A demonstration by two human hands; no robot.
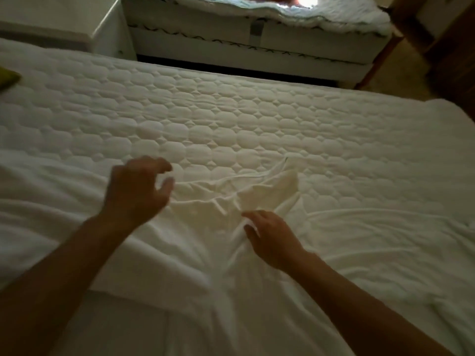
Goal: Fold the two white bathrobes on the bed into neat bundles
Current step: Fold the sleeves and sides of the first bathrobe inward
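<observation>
A white bathrobe (347, 240) lies spread flat over the near half of the quilted bed (231, 119), its collar (259, 191) rumpled at the middle. My left hand (136, 191) hovers just above the robe's left shoulder area, fingers loosely curled and holding nothing. My right hand (270, 240) lies on the cloth below the collar and pinches a ridge of fabric between thumb and fingers. A second robe is not clearly distinguishable in the dim light.
A second bed (257, 39) stands beyond a dark gap at the far side. A yellow-green object (7, 78) lies at the bed's left edge. A white cabinet (51, 21) is at the back left, and dark wooden furniture (449, 47) stands at the right.
</observation>
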